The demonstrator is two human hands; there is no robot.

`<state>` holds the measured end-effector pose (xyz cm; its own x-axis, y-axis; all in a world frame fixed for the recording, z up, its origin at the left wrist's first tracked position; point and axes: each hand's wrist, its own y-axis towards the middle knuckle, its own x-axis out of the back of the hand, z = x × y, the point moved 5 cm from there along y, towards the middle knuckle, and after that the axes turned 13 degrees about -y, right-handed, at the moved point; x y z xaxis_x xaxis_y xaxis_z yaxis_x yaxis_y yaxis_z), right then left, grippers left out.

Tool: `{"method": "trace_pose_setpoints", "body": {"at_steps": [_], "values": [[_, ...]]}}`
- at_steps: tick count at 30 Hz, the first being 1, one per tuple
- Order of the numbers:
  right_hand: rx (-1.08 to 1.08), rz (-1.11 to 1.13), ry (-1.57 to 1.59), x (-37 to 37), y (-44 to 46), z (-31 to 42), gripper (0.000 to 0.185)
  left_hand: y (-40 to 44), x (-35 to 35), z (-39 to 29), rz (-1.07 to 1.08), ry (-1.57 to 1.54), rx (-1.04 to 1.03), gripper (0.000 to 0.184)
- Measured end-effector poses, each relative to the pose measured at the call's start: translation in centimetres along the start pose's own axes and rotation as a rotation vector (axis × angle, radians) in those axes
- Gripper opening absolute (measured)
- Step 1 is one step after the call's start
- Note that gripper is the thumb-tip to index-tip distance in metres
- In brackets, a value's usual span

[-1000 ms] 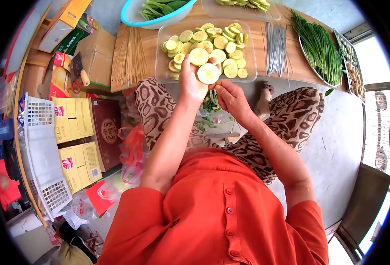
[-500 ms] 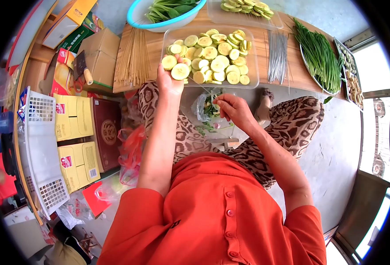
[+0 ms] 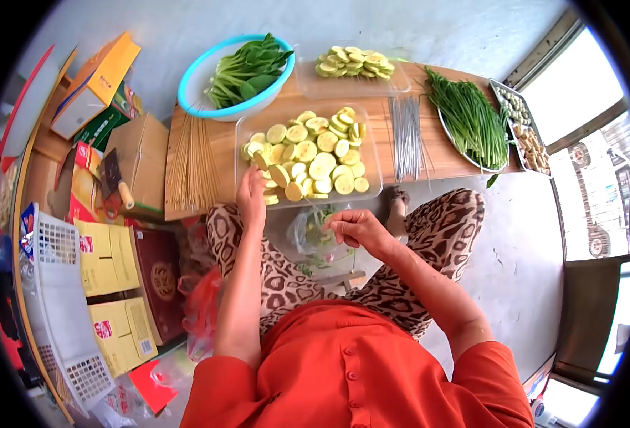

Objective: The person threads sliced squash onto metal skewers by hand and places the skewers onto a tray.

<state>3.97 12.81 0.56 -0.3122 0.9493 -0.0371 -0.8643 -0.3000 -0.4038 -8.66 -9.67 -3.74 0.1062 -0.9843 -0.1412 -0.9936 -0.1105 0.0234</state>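
- Head view: wooden table (image 3: 443, 160) sits under the clear tub (image 3: 373, 171), likely keeping it in easy reach.
- Right hand (image 3: 360, 230), off the tub's near side: fingers pinched, on what I can't tell.
- Left hand (image 3: 251, 194) grasps squash slices (image 3: 279, 175) at the tub's near-left corner.

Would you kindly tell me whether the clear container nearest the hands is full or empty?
Not empty: the clear container holds many overlapping round slices, spread across most of it; how deep they lie cannot be told.
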Motion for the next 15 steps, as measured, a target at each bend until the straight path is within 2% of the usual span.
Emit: {"method": "trace_pose_setpoints", "body": {"at_steps": [3, 6, 8, 10, 15], "values": [[-0.013, 0.000, 0.058, 0.6, -0.2, 1.0, 0.018, -1.0, -0.6, 0.3, 0.083, 0.150, -0.112, 0.036], [-0.029, -0.031, 0.148, 1.8, -0.3, 2.6, 0.019, -1.2, -0.7, 1.4, 0.171, 0.305, -0.110, 0.032], [-0.022, -0.063, 0.216, 3.1, 0.2, 3.2, 0.019, -1.5, -1.0, 1.3, 0.177, 0.350, -0.123, 0.029], [-0.015, -0.151, 0.242, 5.1, 0.3, 4.8, 0.019, -1.9, -1.6, 0.6, 0.189, 0.426, -0.219, 0.027], [0.113, -0.206, 0.311, 10.8, 2.6, 7.4, 0.020, -2.6, -2.6, -1.2, 0.164, 0.451, -0.284, 0.023]]}}
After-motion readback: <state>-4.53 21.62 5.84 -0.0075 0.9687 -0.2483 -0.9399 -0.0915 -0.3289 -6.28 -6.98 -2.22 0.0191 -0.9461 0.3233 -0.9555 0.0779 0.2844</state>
